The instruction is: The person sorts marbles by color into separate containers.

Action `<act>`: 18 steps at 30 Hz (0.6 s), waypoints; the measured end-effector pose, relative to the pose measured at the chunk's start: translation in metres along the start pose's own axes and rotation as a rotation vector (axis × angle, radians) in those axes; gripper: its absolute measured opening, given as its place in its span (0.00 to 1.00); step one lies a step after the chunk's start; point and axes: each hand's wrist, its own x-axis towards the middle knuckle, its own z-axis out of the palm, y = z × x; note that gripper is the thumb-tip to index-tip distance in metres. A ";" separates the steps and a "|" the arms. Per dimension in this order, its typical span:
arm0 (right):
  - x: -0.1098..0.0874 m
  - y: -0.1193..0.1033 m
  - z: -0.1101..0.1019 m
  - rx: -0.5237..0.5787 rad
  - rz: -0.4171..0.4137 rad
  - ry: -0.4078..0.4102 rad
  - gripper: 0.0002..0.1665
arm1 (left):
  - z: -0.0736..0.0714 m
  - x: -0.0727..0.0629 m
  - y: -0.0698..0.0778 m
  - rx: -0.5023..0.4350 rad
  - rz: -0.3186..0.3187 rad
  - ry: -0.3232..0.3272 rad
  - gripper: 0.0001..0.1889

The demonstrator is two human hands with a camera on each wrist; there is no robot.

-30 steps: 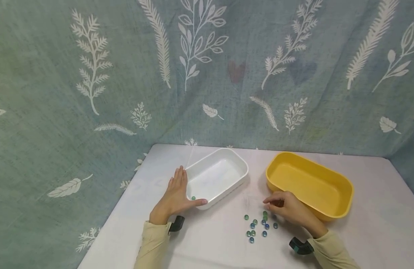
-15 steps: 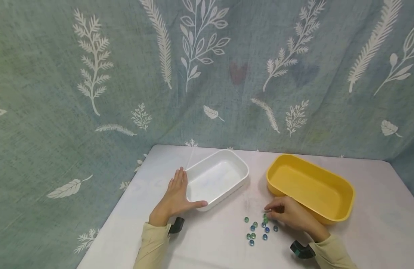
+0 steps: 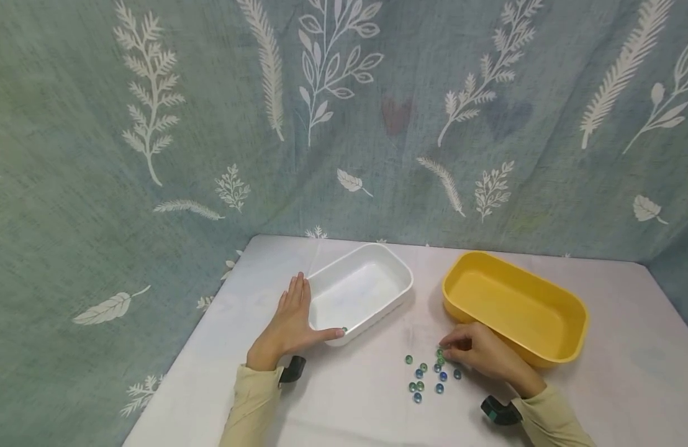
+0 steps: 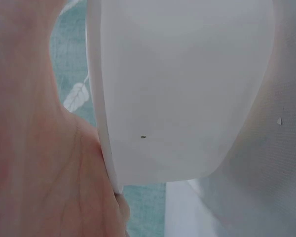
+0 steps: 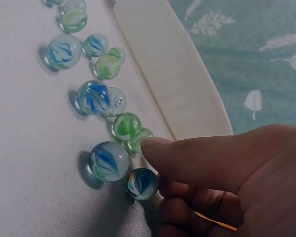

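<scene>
My left hand (image 3: 288,326) rests against the near-left end of a white tray (image 3: 405,276), its fingers straight and thumb spread along the rim. The left wrist view shows the tray's outer wall (image 4: 187,89) close beside the palm. Inside the tray, a small marble (image 3: 344,329) shows just above the thumb. On the table, my right hand (image 3: 484,351) has thumb and index fingertips at a green marble (image 5: 137,141), seemingly pinching it. A second green marble (image 5: 126,126) touches that one. Just below the thumb sits a dark marble with an orange streak (image 5: 142,183).
Several blue and green glass marbles (image 3: 420,386) lie loose between the hands. Directly behind my right hand stands a yellow tray (image 3: 582,316). The table (image 3: 355,403) has a pale cloth, and a leaf-patterned curtain (image 3: 344,124) hangs at the back.
My right hand has lowered slightly to the green marbles. The marble inside the white tray has shifted right, from the corner to beside the thumb. My left hand stays put.
</scene>
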 end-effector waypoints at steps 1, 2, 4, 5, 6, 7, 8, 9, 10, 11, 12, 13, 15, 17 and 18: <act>0.000 0.000 0.000 0.000 -0.002 0.000 0.09 | 0.000 0.000 0.000 0.002 0.001 0.000 0.77; 0.000 0.000 0.000 0.001 -0.005 0.001 0.09 | -0.001 0.001 0.001 0.004 0.002 0.001 0.77; 0.000 0.002 0.000 0.005 -0.014 0.000 0.09 | -0.001 0.001 0.001 0.007 0.001 0.004 0.77; 0.000 0.003 0.001 0.011 -0.018 -0.002 0.09 | -0.002 0.001 0.001 0.006 0.003 0.005 0.77; 0.001 0.003 0.001 0.017 -0.020 -0.005 0.09 | -0.002 0.001 0.001 0.010 0.003 0.007 0.76; 0.001 0.003 0.002 0.021 -0.024 -0.007 0.09 | -0.002 0.001 0.000 0.015 0.003 0.008 0.76; 0.001 0.003 0.002 0.026 -0.026 -0.009 0.09 | -0.001 0.001 0.000 0.017 0.003 0.009 0.76; 0.001 0.003 0.003 0.026 -0.026 -0.012 0.10 | -0.001 0.001 0.000 0.016 0.003 0.007 0.76; 0.001 0.003 0.003 0.026 -0.022 -0.013 0.10 | -0.001 0.001 0.000 0.016 0.003 0.002 0.76; 0.001 0.003 0.003 0.022 -0.019 -0.014 0.10 | -0.001 0.001 0.000 0.016 0.002 -0.002 0.76; 0.001 0.002 0.004 0.016 -0.014 -0.015 0.10 | -0.001 0.001 0.000 0.016 -0.001 -0.005 0.76; 0.001 0.001 0.004 0.011 -0.009 -0.015 0.11 | -0.001 0.001 0.000 0.012 -0.002 -0.006 0.76; 0.001 -0.001 0.004 -0.004 0.009 -0.013 0.11 | 0.000 0.000 0.000 0.002 -0.005 -0.007 0.76; 0.001 -0.002 0.004 -0.013 0.021 -0.009 0.10 | 0.000 0.000 0.001 -0.004 -0.004 -0.002 0.76; 0.001 -0.003 0.004 -0.018 0.026 -0.005 0.09 | 0.000 0.000 0.001 -0.005 -0.002 0.002 0.76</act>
